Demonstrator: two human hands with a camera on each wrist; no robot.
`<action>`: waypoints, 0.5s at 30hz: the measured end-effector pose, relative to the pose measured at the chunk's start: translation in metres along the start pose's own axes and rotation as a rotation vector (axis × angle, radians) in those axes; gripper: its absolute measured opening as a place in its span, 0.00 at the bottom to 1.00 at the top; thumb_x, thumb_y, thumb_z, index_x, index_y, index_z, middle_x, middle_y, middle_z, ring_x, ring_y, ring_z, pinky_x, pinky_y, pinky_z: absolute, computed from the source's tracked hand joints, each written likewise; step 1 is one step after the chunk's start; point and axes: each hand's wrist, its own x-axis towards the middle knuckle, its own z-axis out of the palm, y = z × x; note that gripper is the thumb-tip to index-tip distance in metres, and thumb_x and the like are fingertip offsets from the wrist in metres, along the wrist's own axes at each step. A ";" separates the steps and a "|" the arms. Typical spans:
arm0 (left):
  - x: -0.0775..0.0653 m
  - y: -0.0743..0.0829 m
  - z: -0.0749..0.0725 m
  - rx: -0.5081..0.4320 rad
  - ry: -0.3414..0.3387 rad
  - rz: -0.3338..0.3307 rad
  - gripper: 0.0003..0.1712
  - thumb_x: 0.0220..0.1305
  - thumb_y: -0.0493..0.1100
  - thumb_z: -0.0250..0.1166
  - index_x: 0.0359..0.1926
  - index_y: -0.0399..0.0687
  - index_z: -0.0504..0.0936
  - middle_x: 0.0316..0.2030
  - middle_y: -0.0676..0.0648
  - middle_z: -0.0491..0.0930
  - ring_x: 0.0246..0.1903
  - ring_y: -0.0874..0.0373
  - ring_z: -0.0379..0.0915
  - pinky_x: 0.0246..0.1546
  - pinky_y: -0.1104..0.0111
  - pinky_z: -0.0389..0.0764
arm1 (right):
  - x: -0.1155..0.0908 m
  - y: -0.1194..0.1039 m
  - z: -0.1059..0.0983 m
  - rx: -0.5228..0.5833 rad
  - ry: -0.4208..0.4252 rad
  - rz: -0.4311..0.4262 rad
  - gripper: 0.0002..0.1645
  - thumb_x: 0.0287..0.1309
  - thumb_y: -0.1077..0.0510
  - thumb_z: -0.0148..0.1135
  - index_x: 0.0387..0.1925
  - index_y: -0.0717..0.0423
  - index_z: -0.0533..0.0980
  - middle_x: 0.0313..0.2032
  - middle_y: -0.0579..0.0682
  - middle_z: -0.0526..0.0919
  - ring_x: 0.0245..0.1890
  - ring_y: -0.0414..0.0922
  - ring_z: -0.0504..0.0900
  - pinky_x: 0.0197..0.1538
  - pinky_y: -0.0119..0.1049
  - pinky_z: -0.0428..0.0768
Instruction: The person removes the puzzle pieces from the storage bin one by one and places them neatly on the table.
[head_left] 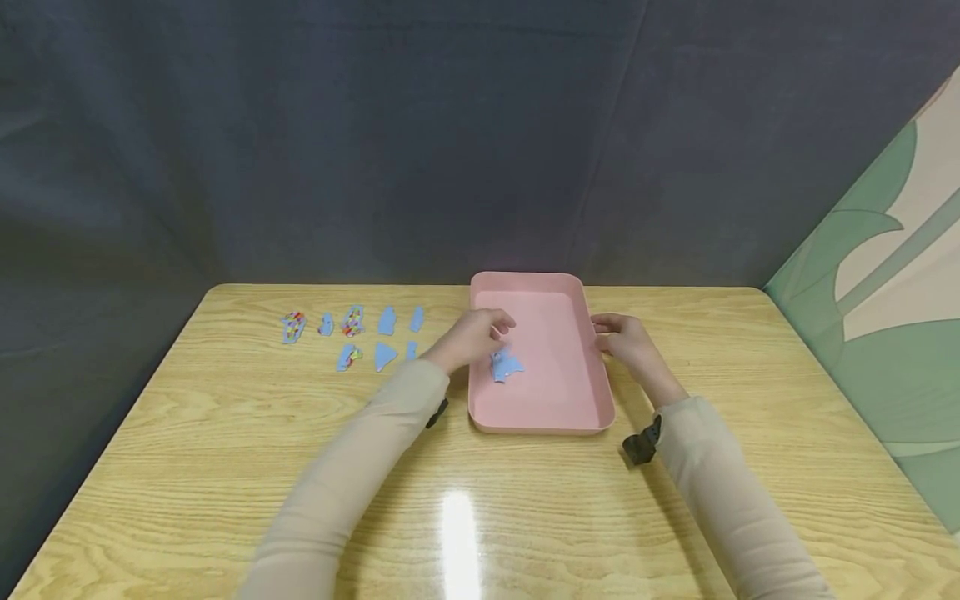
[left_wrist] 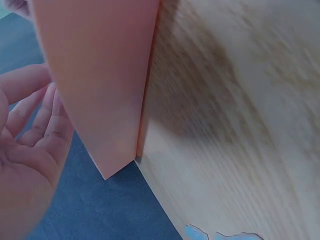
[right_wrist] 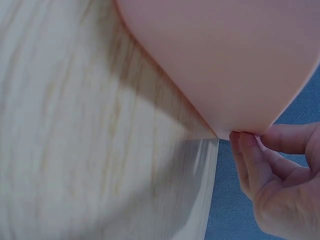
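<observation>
A shallow pink tray (head_left: 555, 367) lies on the table, with blue puzzle pieces (head_left: 506, 367) at the left of its floor. Over the tray's left side reaches my left hand (head_left: 477, 335), its fingers loosely bent just above those pieces. Nothing shows between its fingers, though in the left wrist view the tray wall (left_wrist: 100, 85) hides some fingertips. At the opposite side my right hand (head_left: 626, 340) pinches the tray's edge. The right wrist view has the fingertips of that hand (right_wrist: 280, 175) against the far part of the pink wall (right_wrist: 230, 65).
Left of the tray, several puzzle pieces lie apart in two rough rows, some plain blue (head_left: 386, 321), others brightly patterned (head_left: 352, 321). The wooden table (head_left: 225, 467) ends at a dark curtain (head_left: 375, 150). A green and cream patterned panel (head_left: 892, 292) stands at right.
</observation>
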 end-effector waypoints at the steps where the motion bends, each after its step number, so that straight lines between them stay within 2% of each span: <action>1: 0.001 0.000 0.001 0.009 -0.009 0.005 0.21 0.61 0.28 0.59 0.56 0.39 0.77 0.50 0.40 0.80 0.51 0.50 0.77 0.53 0.64 0.79 | 0.000 0.000 0.000 -0.002 0.001 0.004 0.31 0.60 0.68 0.45 0.66 0.72 0.60 0.61 0.70 0.69 0.57 0.56 0.73 0.55 0.35 0.78; 7: 0.009 -0.003 0.007 0.090 -0.056 0.023 0.21 0.62 0.29 0.58 0.56 0.40 0.77 0.50 0.41 0.81 0.51 0.51 0.77 0.54 0.64 0.78 | -0.001 0.000 0.000 -0.001 0.005 0.003 0.31 0.60 0.68 0.46 0.66 0.72 0.60 0.61 0.70 0.69 0.56 0.54 0.73 0.46 0.25 0.77; 15: 0.012 -0.009 0.009 0.168 -0.096 0.025 0.22 0.60 0.30 0.60 0.57 0.38 0.76 0.51 0.40 0.80 0.53 0.50 0.75 0.58 0.63 0.76 | -0.001 0.000 0.000 -0.006 0.010 -0.002 0.31 0.59 0.68 0.46 0.65 0.72 0.61 0.60 0.69 0.70 0.54 0.52 0.74 0.47 0.25 0.77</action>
